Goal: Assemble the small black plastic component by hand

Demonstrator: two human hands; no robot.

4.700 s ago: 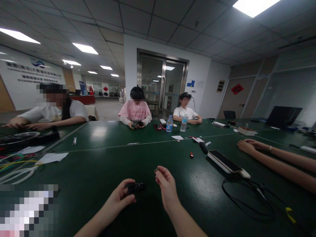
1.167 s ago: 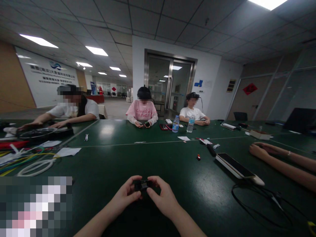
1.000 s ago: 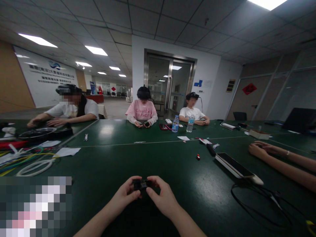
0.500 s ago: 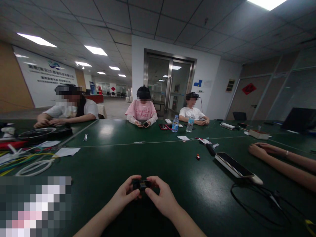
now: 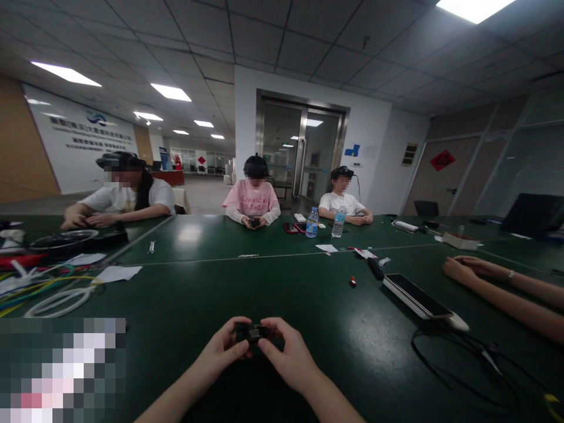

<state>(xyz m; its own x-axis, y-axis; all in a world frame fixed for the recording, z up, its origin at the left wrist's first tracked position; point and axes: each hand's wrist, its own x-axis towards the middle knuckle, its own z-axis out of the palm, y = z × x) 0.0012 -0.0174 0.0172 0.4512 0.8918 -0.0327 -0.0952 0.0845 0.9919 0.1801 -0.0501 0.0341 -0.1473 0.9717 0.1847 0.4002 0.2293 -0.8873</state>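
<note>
Both my hands are raised a little over the near part of the dark green table (image 5: 189, 299), low in the middle of the head view. Between them is a small black object (image 5: 252, 334) with a greyish patch on the side facing me; it is too small and dark to name. My left hand (image 5: 224, 348) grips its left end between thumb and fingers. The right end is pinched by my right hand (image 5: 287, 351), its thumb on the near side. My fingers cover both ends of the object.
To the right lie a phone-like device (image 5: 416, 295) and a black cable (image 5: 423, 367). A small red-orange item (image 5: 353, 282) is further in. Water bottles (image 5: 312, 222) stand farther back. Cables (image 5: 61, 299) lie left. A co-worker's forearms (image 5: 497, 291) rest at right; other people sit opposite.
The black object has tilted slightly in my fingers, and its greyish patch shows more. Both hands keep their hold. Across the table, a person's hands have drawn together around a dark item.
</note>
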